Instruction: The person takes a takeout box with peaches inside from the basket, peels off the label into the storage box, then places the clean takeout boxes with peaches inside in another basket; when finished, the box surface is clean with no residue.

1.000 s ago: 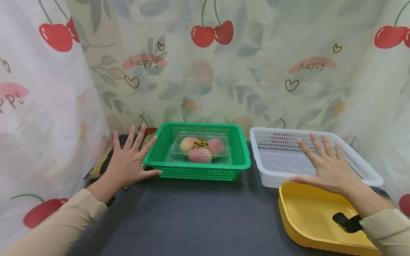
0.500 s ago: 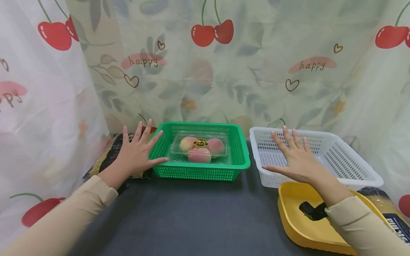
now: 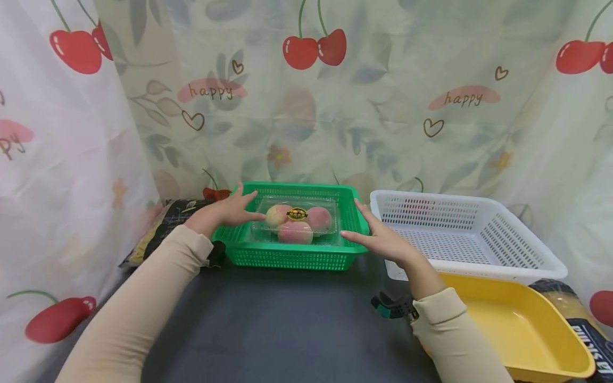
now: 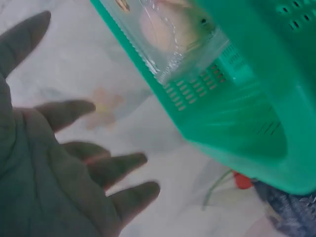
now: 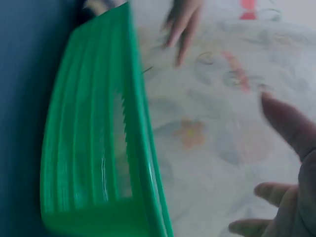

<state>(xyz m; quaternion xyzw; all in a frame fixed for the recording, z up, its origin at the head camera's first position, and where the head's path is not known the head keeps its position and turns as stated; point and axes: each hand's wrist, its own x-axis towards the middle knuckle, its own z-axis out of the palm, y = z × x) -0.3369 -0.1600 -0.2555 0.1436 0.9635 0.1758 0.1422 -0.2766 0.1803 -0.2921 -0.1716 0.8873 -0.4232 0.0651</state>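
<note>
In the head view a green basket (image 3: 292, 261) stands on the dark table, with a clear plastic box (image 3: 335, 213) of peaches (image 3: 295, 232) inside it. My left hand (image 3: 229, 210) hovers over the basket's left end, its fingers extended and holding nothing. On the other side, my right hand (image 3: 385, 240) is near the basket's right end, fingers spread and nothing held. The left wrist view shows the left palm (image 4: 54, 182) apart from the basket's rim. In the right wrist view, the right hand's fingers (image 5: 286, 121) are also away from the basket (image 5: 89, 128).
A white basket (image 3: 498, 268) stands right of the green one. In front of it lies a yellow tray (image 3: 517, 324), partly behind my right forearm. Dark packages lie at the left (image 3: 160, 229) and far right (image 3: 581, 324). A patterned curtain (image 3: 306, 122) hangs behind.
Both hands have moved inward, the left rightward and the right leftward from over the white basket, to the two ends of the green basket. The baskets and peach box have stayed put.
</note>
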